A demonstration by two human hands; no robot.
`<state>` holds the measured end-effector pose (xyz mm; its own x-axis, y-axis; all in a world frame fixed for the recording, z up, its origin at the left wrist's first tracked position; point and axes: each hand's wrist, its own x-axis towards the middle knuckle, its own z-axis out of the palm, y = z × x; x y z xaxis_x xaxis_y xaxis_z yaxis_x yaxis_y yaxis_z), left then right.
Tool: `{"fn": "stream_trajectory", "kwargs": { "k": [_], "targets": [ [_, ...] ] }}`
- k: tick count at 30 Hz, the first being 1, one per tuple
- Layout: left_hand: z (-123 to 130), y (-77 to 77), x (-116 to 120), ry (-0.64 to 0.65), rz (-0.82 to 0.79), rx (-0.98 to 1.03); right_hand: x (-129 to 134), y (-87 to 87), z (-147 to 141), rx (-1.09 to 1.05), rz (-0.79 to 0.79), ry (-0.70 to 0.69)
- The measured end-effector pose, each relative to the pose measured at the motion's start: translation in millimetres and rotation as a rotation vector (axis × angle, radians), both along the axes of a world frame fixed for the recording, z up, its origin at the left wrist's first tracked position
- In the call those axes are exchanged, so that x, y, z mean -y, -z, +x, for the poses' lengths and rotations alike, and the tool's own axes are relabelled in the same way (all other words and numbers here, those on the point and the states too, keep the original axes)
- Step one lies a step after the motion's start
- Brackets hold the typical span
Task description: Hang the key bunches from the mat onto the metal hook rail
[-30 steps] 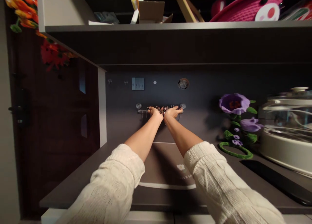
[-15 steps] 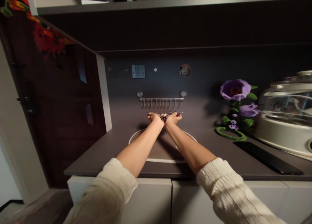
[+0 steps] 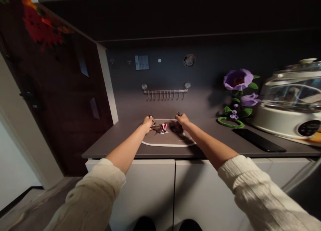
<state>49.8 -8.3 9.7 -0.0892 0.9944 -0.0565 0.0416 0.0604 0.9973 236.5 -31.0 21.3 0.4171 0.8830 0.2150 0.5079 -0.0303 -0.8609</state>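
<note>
Hands apart, a person in rolled cream knit sleeves works over a cluster of keys with a red-and-white charm, lying on a brown mat between them. Taking the keys as the clock's center and the wall as twelve, the left hand sits near ten o'clock, fingers curled beside metal pieces — whether they pinch anything cannot be told. At two o'clock, the right hand pinches a small dark item above a dark bundle, too blurred to identify. Both forearms cross the mat's sides, covering parts of its pale edge.

Farther out, a clear rail of hooks spans the wall at twelve. Purple crafted flowers rise from a green ring at two — just beside a white appliance with a transparent upper section. A flat black slab lies on the counter near three. A dark door stands toward ten, and pale cabinet fronts fill six.
</note>
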Motion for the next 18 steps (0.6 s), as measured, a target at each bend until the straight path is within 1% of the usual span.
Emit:
{"fn": "stream_trajectory", "kwargs": {
  "k": [1,2,3,5,7,10,14,16,18],
  "targets": [
    [-6,0.6,2,0.017,0.046,-0.145,4,-0.8,8,0.08,-0.094,-0.001],
    [-11,1.1,3,0.028,0.117,-0.303,8,-1.7,14,0.18,-0.138,-0.014],
    [-16,1.4,3,0.042,0.199,-0.459,11,-2.4,20,0.29,-0.151,-0.021],
    [-25,1.7,3,0.055,0.323,-0.731,18,-2.8,28,0.432,-0.176,-0.017],
    [-32,1.3,3,0.041,0.367,-0.904,22,-1.3,34,0.506,-0.187,0.0],
    [-40,0.9,3,-0.013,0.327,-1.003,23,3.9,42,0.554,-0.19,0.011],
    [-49,4.4,1,-0.065,0.267,-1.013,21,13.1,55,0.536,-0.215,0.009],
    [-53,7.7,-1,-0.073,0.257,-0.993,21,17.4,63,0.529,-0.168,-0.028],
    [-56,10.2,-2,-0.048,0.232,-0.979,22,20.2,70,0.55,-0.089,-0.067]
  ]
}}
